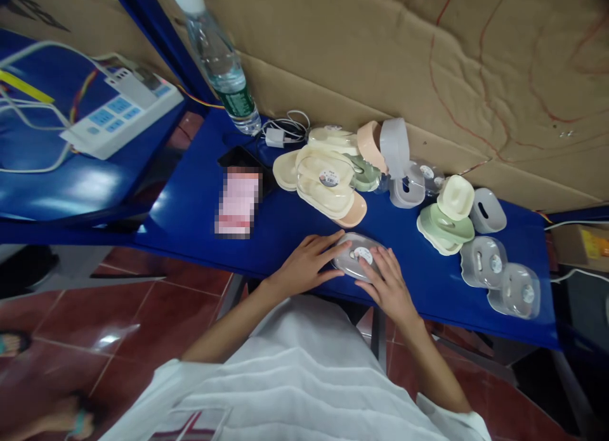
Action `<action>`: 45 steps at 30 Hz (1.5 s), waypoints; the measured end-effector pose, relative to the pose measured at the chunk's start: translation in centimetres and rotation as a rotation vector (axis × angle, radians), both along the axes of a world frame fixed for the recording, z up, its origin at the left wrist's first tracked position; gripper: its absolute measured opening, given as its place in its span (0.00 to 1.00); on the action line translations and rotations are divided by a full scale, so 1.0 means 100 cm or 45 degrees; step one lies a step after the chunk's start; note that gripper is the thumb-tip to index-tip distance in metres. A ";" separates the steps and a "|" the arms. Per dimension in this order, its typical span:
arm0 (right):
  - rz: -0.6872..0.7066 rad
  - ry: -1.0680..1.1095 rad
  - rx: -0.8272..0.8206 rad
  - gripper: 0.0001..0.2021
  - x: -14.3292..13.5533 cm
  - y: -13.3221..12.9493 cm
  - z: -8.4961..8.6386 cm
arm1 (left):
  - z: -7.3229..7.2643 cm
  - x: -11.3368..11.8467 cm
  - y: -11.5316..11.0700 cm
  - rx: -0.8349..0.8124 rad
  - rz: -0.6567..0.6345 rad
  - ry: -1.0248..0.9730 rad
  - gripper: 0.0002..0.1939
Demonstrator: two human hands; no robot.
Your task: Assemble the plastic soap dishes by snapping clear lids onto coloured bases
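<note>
A clear oval plastic container (353,263) with a round white label lies near the front edge of the blue table (190,206). My left hand (309,263) touches its left end, fingers spread. From the other side, my right hand (389,281) rests its fingertips on the top, beside the label, with fingers apart. Neither hand is wrapped round the container. Behind it sits a pile of cream lids (316,197) with a peach piece (354,211) under them.
Grey (489,210), green (447,225) and clear containers (519,292) stand at the right. A water bottle (228,79), a charger (276,137) and a phone (238,203) are at the left. Cardboard (380,60) rises behind. On the neighbouring table lies a power strip (118,117).
</note>
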State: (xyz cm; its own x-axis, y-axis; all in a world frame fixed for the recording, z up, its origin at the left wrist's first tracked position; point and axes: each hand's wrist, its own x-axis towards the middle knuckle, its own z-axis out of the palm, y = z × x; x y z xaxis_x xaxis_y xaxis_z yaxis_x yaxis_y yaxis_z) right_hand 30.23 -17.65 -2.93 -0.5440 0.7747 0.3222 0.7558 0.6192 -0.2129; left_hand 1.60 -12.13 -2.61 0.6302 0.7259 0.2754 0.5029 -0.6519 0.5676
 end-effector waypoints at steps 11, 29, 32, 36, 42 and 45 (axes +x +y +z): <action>-0.355 -0.042 0.077 0.38 0.044 -0.002 -0.003 | 0.017 -0.032 0.027 0.273 0.396 0.005 0.26; -0.394 0.043 0.019 0.32 -0.028 0.026 0.013 | 0.023 -0.052 0.091 0.308 0.554 0.128 0.24; -0.226 0.051 -0.092 0.30 -0.052 0.028 0.015 | 0.018 -0.053 0.091 0.311 0.539 0.048 0.22; -0.176 0.113 -0.119 0.27 -0.064 0.047 0.026 | 0.015 -0.058 0.092 0.250 0.534 -0.105 0.22; -0.243 0.104 -0.172 0.30 -0.085 0.076 0.035 | 0.017 -0.063 0.093 0.214 0.604 -0.229 0.23; -0.231 0.112 -0.226 0.27 -0.097 0.087 0.036 | 0.018 -0.063 0.092 0.210 0.600 -0.188 0.23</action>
